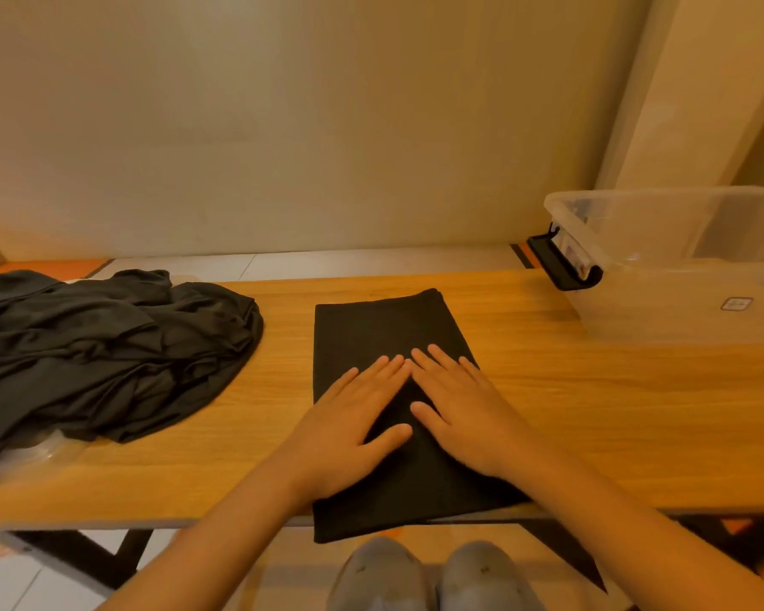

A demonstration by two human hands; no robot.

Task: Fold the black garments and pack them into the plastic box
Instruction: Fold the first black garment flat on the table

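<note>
Here, unfolded black garments point(102, 350) heap at the desk's point(592, 412) left end and a clear plastic box point(680, 275) sits at its right; the folded black garment point(371, 328) runs lengthwise front to back and overhangs the front edge, with the left hand point(349, 416) and right hand point(464, 407) pressing flat, fingers straight.

Black folded garment point(389, 328), black pile point(107, 341), wood-grain table point(592, 390), clear box point(680, 275), shoes point(433, 575) prob. grey.

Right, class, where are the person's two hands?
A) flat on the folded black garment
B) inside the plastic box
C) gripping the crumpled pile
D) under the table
A: the left hand and right hand lie side by side, fingers straight, on the folded black garment in the middle of the table; the plastic box and crumpled pile are untouched.
</note>
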